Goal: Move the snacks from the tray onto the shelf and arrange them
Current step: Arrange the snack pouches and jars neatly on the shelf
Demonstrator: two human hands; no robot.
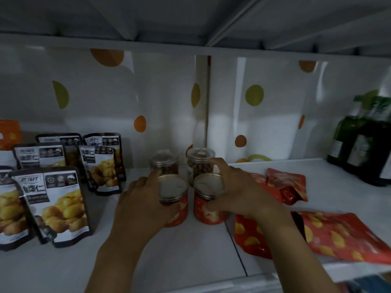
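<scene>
I had both hands in on the shelf [190,261] at that point. The left hand [139,199] was wrapped round the left red can [172,185], fingers curled on its side and the forefinger up by the rim. The right hand [239,191] gripped the right red can [208,187], thumb on the front of the label and the forefinger stretched across behind the lid. Both cans stood upright on the shelf, just beside each other, directly in front of two clear jars [164,161] at the back.

By my reckoning the work was well along. The chestnut pouches [57,199] stood in tidy rows on the left, and the jars and cans made a neat block of four in the middle. What looked unfinished was the right side, where the red pouches [338,233] lay flat and askew, one partly over another. I judged those needed standing up or squaring off once the cans were settled. The dark bottles [359,149] at the far right seemed no part of the job. The tray was out of my view, so I could not tell whether any snacks were left on it
</scene>
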